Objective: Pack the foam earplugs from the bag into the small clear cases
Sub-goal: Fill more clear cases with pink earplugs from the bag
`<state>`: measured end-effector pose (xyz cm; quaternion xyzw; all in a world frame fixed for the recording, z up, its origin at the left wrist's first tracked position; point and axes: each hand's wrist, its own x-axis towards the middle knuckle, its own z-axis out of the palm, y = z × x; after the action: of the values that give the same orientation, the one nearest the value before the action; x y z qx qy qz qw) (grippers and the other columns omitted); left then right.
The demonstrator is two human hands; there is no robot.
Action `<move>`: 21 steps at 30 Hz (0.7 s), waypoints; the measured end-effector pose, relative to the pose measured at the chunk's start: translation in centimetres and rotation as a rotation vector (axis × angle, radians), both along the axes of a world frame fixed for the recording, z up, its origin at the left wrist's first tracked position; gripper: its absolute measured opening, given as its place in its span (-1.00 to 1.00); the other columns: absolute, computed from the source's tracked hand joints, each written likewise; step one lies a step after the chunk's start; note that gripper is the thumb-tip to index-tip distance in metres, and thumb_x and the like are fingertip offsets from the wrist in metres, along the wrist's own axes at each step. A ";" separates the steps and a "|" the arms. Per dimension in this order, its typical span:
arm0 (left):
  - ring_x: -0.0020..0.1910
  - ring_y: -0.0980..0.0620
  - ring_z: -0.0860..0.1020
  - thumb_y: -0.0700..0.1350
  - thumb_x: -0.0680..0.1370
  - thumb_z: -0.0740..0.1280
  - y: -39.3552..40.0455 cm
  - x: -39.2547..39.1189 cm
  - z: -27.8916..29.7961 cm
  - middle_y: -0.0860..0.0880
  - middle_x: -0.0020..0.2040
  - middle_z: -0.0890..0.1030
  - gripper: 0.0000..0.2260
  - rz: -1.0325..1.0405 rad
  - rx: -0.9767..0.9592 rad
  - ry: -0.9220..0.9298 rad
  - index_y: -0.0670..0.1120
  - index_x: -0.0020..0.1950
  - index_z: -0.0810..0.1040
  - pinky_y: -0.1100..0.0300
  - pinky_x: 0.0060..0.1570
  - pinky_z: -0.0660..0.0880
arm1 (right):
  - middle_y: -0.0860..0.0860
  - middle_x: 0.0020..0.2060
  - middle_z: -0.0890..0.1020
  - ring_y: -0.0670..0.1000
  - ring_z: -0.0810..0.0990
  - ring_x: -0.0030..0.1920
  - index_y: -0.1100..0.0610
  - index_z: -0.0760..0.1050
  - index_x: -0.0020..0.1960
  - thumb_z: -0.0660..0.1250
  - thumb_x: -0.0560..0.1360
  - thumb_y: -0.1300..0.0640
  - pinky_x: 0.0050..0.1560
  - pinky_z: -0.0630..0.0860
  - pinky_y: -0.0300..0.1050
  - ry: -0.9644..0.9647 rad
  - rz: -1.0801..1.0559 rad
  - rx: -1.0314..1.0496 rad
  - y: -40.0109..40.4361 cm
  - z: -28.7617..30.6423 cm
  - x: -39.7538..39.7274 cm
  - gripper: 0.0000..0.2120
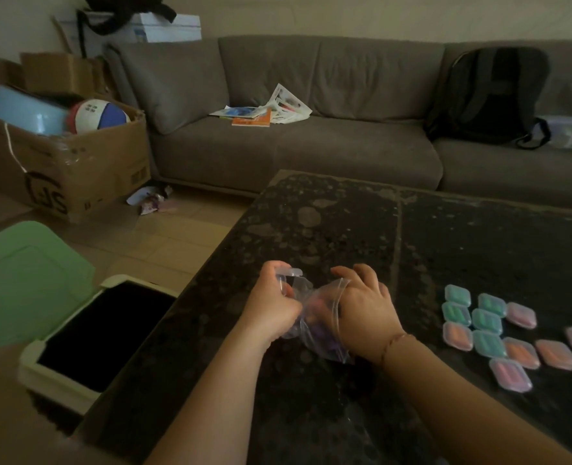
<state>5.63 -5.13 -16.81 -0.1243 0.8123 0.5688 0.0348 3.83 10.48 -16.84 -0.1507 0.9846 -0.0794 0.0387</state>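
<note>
**Currently: earplug bag held open over the table**

Your left hand [272,305] grips a small clear case [288,275], fingers curled round it; its lid looks partly raised, though the blur prevents confirmation. The same hand lies against the near side of the clear plastic bag [314,317]. Your right hand [361,310] is pushed into the mouth of the bag, with the plastic rim stretched across the back of the hand. Its fingers are curled, but you cannot tell whether they hold an earplug, because the fingertips are hidden by the hand and the bag.

Task item, appearance:
- The bag is thin, transparent and crumpled. It sits just above the dark speckled table [345,229], between both hands.
- Purple and darker shapes show through the plastic. These appear to be earplugs; individual pieces cannot be counted.

Containers and contents:
- A group of filled cases [499,333] lies on the table to your right, well apart from the bag. Each is a small clear square with rounded corners, and its lid is down.
- Contents show through as teal, orange or pink.
- The cases lie flat, close together in loose rows, some touching their neighbours.
- A cardboard box [76,169] on the floor beside the sofa [294,149] holds a ball [98,115].
</note>
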 end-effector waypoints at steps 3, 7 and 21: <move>0.09 0.12 0.52 -0.25 0.54 0.42 0.0 0.1 0.0 0.07 0.17 0.52 -0.49 -0.012 -0.003 0.003 0.13 0.37 0.35 0.22 -0.05 0.51 | -0.13 0.51 0.13 0.12 -0.08 0.50 -0.13 0.45 0.35 0.35 0.40 -0.29 0.44 0.12 0.13 -0.017 -0.016 -0.078 -0.2 0.4 0.1 -0.44; 0.11 0.09 0.53 -0.29 0.55 0.39 -0.2 0.2 0.1 0.05 0.22 0.51 -0.49 -0.025 -0.011 -0.010 0.14 0.37 0.33 0.24 -0.10 0.53 | -0.17 0.47 0.22 0.06 -0.01 0.47 -0.17 0.51 0.26 0.37 0.35 -0.34 0.40 0.17 0.09 -0.016 -0.067 -0.224 0.4 0.7 0.8 -0.46; 0.30 0.05 0.50 -0.19 0.51 0.47 -0.1 1.7 0.6 0.06 0.37 0.48 -0.39 -0.145 -0.160 -0.035 0.17 0.43 0.28 0.15 0.19 0.51 | -0.11 0.53 0.05 0.12 -0.09 0.51 -0.11 0.23 0.50 0.38 0.35 -0.35 0.46 0.09 0.15 -0.052 0.111 0.057 1.1 1.2 1.7 -0.20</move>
<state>7.32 -5.21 -16.23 -0.0775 0.8612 0.4958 0.0800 5.53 11.59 -15.59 -0.2019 0.9753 -0.0526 0.0729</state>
